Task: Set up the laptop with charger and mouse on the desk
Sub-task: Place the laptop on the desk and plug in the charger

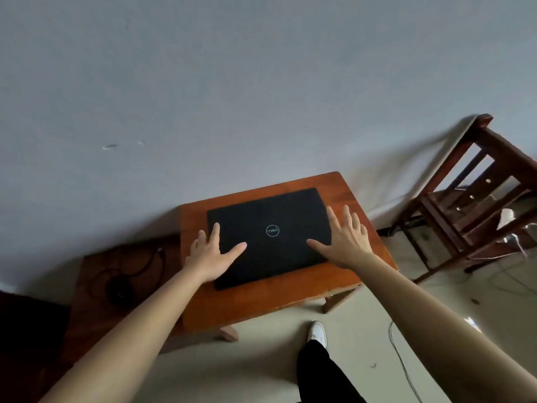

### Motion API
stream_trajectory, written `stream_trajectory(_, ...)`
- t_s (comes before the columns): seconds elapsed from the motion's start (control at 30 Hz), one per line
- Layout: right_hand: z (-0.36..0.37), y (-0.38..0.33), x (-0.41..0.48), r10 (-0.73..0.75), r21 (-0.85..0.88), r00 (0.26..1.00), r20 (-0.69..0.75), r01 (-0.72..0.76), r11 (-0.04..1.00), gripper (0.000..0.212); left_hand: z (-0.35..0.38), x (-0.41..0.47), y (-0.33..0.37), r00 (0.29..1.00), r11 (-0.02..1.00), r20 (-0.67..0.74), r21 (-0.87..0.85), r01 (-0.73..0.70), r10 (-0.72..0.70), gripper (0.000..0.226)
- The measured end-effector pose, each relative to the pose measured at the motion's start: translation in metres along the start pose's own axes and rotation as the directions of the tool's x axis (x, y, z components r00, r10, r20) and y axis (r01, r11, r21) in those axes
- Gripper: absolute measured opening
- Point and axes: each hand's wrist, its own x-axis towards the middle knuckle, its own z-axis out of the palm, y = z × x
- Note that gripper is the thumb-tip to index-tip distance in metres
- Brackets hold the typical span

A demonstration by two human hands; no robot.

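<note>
the closed laptop (268, 235) lies flat on the small desk (345, 196), both hands, left hand (209, 254) and right hand (345, 242), spread-fingered at its sides; a careless nudge could probably slide it off.

The only legible mark in your view is the brand logo (272, 230) at the centre of the lid of the closed black laptop (263, 258). It shows the word DELL in pale letters inside a thin ring. From where you stand, the letters appear upside down.
</note>
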Motion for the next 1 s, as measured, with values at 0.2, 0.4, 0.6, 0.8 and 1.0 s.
stream_trajectory(0.2,0.008,0.027,0.085,0.022,0.166,0.979,0.204,-0.057,0.984,0.121,0.019,0.056,0.038,0.953,0.912,0.046,-0.277,0.301,-0.300,0.128)
stream_trajectory(0.4,0.017,0.036,0.139,0.081,0.341,0.907,0.413,-0.236,0.910,0.134,0.047,0.089,0.053,0.872,0.839,0.017,-0.264,0.476,-0.489,0.138)
stream_trajectory(0.6,0.039,0.024,0.156,0.157,0.293,0.868,0.471,-0.322,0.900,0.126,0.059,0.110,0.049,0.781,0.769,-0.043,-0.217,0.601,-0.622,0.138)
stream_trajectory(0.8,0.048,0.019,0.160,0.261,0.326,0.851,0.457,-0.433,0.841,0.118,0.059,0.133,0.044,0.705,0.672,0.018,-0.287,0.683,-0.709,0.145)
stream_trajectory(1.0,0.048,0.019,0.169,0.327,0.436,0.788,0.522,-0.576,0.691,0.121,0.054,0.137,0.022,0.712,0.622,0.074,-0.430,0.654,-0.698,0.135)
